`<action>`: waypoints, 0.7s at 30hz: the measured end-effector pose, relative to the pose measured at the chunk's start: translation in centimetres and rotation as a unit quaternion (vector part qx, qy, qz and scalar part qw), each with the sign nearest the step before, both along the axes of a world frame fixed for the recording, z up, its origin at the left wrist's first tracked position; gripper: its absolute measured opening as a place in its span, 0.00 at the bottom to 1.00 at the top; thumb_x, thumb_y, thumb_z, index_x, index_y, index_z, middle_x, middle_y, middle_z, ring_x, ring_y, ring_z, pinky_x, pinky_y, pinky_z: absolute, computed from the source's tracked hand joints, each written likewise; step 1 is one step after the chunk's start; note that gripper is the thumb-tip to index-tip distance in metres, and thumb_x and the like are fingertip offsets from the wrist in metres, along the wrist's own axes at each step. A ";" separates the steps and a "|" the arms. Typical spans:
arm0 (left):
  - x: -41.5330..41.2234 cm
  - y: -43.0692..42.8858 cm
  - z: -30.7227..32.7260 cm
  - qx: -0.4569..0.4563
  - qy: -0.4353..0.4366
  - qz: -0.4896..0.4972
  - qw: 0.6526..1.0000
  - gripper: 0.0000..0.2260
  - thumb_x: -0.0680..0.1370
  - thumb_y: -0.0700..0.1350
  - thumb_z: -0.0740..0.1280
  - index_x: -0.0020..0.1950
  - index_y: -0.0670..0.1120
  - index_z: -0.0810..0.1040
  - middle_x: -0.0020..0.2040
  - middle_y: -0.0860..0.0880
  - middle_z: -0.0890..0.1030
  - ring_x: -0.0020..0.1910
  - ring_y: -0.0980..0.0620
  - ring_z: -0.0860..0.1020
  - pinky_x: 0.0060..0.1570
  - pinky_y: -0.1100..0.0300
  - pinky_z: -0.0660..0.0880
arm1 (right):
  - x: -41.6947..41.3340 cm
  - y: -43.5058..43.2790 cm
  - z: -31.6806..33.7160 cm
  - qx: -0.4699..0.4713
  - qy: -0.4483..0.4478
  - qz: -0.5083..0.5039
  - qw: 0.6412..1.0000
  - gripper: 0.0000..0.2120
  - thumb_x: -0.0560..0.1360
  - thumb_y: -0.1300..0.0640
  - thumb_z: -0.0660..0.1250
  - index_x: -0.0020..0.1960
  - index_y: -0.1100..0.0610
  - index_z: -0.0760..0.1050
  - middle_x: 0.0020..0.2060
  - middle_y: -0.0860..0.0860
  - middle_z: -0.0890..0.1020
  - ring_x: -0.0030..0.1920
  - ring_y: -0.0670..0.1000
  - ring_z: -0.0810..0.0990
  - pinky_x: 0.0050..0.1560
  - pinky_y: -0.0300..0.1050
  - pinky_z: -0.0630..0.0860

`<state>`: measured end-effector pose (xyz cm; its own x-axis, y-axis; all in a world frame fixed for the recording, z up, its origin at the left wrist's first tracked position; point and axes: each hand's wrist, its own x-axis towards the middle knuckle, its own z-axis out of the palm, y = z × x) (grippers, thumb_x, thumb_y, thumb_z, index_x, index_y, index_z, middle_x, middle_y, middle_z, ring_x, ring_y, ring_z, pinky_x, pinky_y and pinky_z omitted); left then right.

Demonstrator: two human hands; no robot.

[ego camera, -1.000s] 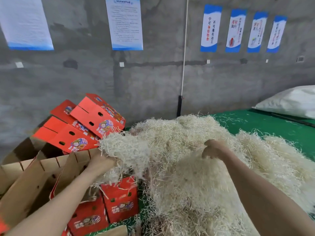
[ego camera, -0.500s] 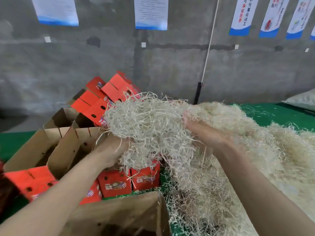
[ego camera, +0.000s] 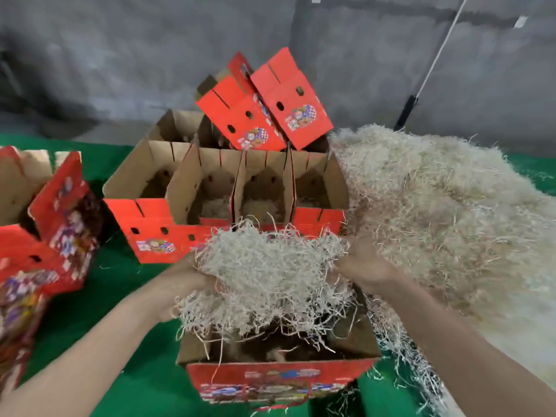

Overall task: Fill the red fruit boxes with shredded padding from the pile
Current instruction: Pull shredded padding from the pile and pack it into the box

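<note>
A clump of pale shredded padding (ego camera: pixel 270 272) hangs between my two hands, just above an open red fruit box (ego camera: pixel 279 380) near the front edge. My left hand (ego camera: pixel 183 278) grips the clump's left side and my right hand (ego camera: pixel 364 267) grips its right side. Loose strands trail down into the box, whose inside is mostly hidden by the clump. The big padding pile (ego camera: pixel 445 212) lies to the right on the green table (ego camera: pixel 120 284). Behind the clump stands a row of open red boxes (ego camera: pixel 237 191), some with padding at the bottom.
Two red boxes (ego camera: pixel 264 106) lie tilted on top of the row at the back. More red boxes (ego camera: pixel 57 221) stand at the left edge. A grey concrete wall (ego camera: pixel 120 55) runs behind the table, with a white cord (ego camera: pixel 436 58) hanging down it.
Both hands have carried the clump away from the pile, toward me and down, until it sits over the near box. My view has tipped downward.
</note>
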<state>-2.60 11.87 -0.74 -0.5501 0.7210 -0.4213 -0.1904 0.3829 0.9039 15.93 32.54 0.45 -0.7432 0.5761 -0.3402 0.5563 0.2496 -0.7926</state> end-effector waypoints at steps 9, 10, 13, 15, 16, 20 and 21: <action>0.4 0.1 -2.0 0.051 -0.224 0.019 0.973 0.07 0.64 0.44 0.70 0.39 0.43 0.80 0.29 0.44 0.81 0.23 0.48 0.79 0.21 0.60 0.75 | -0.3 -2.0 -2.7 -0.234 0.048 0.007 0.971 0.18 0.62 0.64 0.72 0.47 0.55 0.67 0.40 0.45 0.82 0.50 0.48 0.79 0.59 0.45 0.68; 1.3 0.9 -2.0 0.035 -0.209 0.006 0.977 0.03 0.68 0.42 0.70 0.39 0.44 0.80 0.28 0.45 0.80 0.23 0.50 0.79 0.21 0.63 0.74 | -0.7 -2.9 -3.0 -0.207 0.031 0.038 0.977 0.16 0.64 0.66 0.70 0.46 0.54 0.69 0.43 0.49 0.83 0.50 0.50 0.80 0.58 0.45 0.72; 2.9 2.8 -3.1 -0.007 -0.136 -0.033 0.990 0.13 0.67 0.37 0.72 0.50 0.45 0.78 0.39 0.48 0.81 0.41 0.50 0.80 0.40 0.61 0.75 | -1.5 -4.5 -3.7 -0.101 0.010 0.087 0.991 0.19 0.70 0.77 0.60 0.49 0.55 0.72 0.40 0.52 0.79 0.40 0.43 0.81 0.46 0.41 0.80; 2.7 2.9 -3.6 -0.042 -0.071 -0.038 0.996 0.25 0.69 0.36 0.71 0.65 0.42 0.68 0.52 0.47 0.76 0.54 0.48 0.73 0.52 0.59 0.69 | -0.9 -4.1 -3.7 -0.028 -0.026 0.086 0.996 0.12 0.72 0.74 0.61 0.51 0.60 0.72 0.37 0.51 0.77 0.35 0.42 0.78 0.35 0.31 0.76; 2.0 2.8 -3.9 -0.050 -0.054 -0.036 0.997 0.31 0.70 0.36 0.71 0.70 0.42 0.62 0.58 0.45 0.74 0.57 0.47 0.71 0.54 0.59 0.67 | -0.3 -3.6 -3.6 -0.020 -0.036 0.077 0.996 0.12 0.72 0.72 0.62 0.50 0.58 0.72 0.37 0.51 0.79 0.35 0.42 0.80 0.36 0.31 0.76; -0.3 1.5 -3.7 -0.062 -0.064 0.006 0.996 0.42 0.64 0.38 0.74 0.74 0.46 0.58 0.64 0.43 0.69 0.54 0.49 0.68 0.53 0.53 0.67 | 3.1 -1.1 -3.2 -0.073 -0.040 -0.024 0.996 0.17 0.73 0.68 0.66 0.56 0.52 0.68 0.49 0.52 0.78 0.45 0.39 0.81 0.46 0.34 0.78; -0.7 1.1 -3.7 -0.059 -0.070 0.015 0.996 0.44 0.62 0.37 0.74 0.74 0.46 0.58 0.64 0.44 0.70 0.57 0.48 0.69 0.56 0.50 0.66 | 3.7 -0.4 -3.4 -0.073 -0.053 -0.053 0.994 0.24 0.73 0.66 0.66 0.66 0.57 0.62 0.58 0.58 0.74 0.55 0.46 0.79 0.55 0.40 0.75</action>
